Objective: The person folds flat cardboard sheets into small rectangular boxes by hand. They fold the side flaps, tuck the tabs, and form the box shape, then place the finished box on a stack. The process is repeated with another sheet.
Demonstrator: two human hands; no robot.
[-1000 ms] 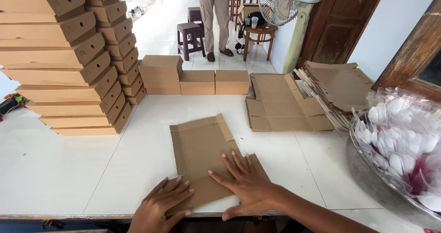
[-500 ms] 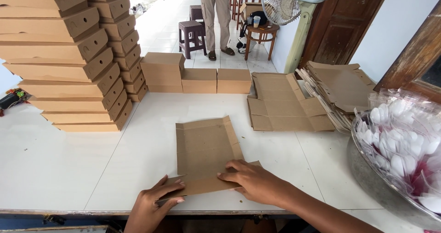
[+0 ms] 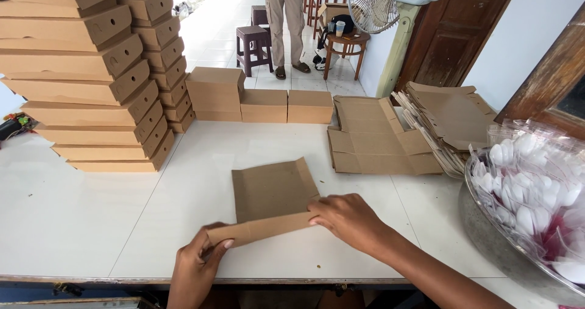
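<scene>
Brown cardboard is what you are working with here, and there is only the head view to go by. You are pressing a flat box blank [image 3: 272, 193] against the white table [image 3: 91, 224], close to its near edge and about midway along it. The blank's nearest flap is folding up toward you, and that folded strip is running left to right, slightly tilted, with its left end lower in the picture.

Your left hand [image 3: 196, 266] is pinching the strip's left end, thumb on top and fingers curling underneath, so those fingers are closing on the cardboard. Your right hand [image 3: 348, 221] is lying over the strip's right end, fingers bent and pressing down on the fold; whether the fingertips are hooking under the edge I cannot tell. The strip's long axis is running straight from one hand to the other, and the rest of the blank is lying beyond your fingers, toward the far edge. Both hands are touching it, one at each end.

Toward the far left corner a tall stack of folded boxes [image 3: 91, 77] is leaning. Along the far edge, three small closed boxes [image 3: 259, 99] are sitting. Right of them, a pile of flat blanks [image 3: 378, 135] is waiting. At the right edge, a metal bowl [image 3: 487, 236] is holding wrapped white spoons [image 3: 530, 181].
</scene>
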